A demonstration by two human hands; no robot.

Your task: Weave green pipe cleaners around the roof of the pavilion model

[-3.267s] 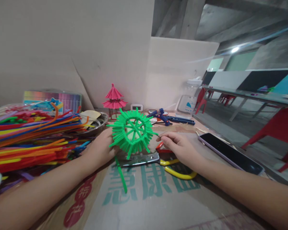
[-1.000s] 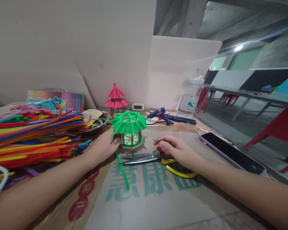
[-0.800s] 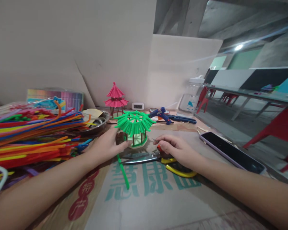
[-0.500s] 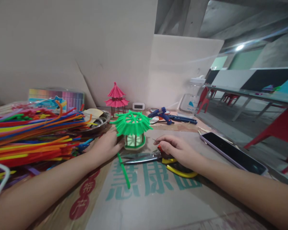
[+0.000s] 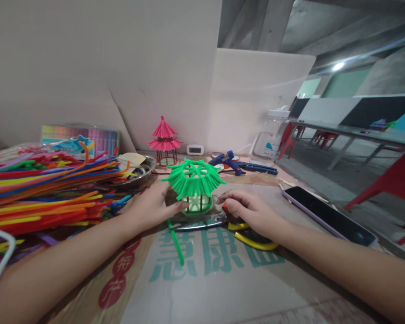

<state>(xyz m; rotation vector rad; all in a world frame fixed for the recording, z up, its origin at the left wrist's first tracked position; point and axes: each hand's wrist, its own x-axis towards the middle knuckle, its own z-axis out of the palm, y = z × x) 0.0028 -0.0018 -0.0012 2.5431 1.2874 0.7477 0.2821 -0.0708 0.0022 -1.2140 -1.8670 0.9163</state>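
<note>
A small pavilion model with a green pipe-cleaner roof (image 5: 195, 179) stands tilted on the cardboard sheet (image 5: 222, 279). My left hand (image 5: 153, 206) grips its base from the left, fingers wrapped round. My right hand (image 5: 248, 210) rests just right of the model, fingers curled in a pinch on a thin wire-like piece I can barely make out. Under that hand lie scissors (image 5: 199, 222) with yellow handles (image 5: 253, 240). A loose green pipe cleaner (image 5: 176, 240) lies in front of the model.
A big heap of coloured pipe cleaners (image 5: 43, 193) fills the left. A pink pavilion model (image 5: 164, 139), a metal dish (image 5: 140, 173), a blue glue gun (image 5: 227, 162) and a plastic jar (image 5: 268, 139) stand behind. A phone (image 5: 327, 216) lies at the right.
3.3 s ago my left hand held the green model tipped with its roof facing me. It has since been set upright on the cardboard, shifted slightly right and tilted. My right hand barely moved.
</note>
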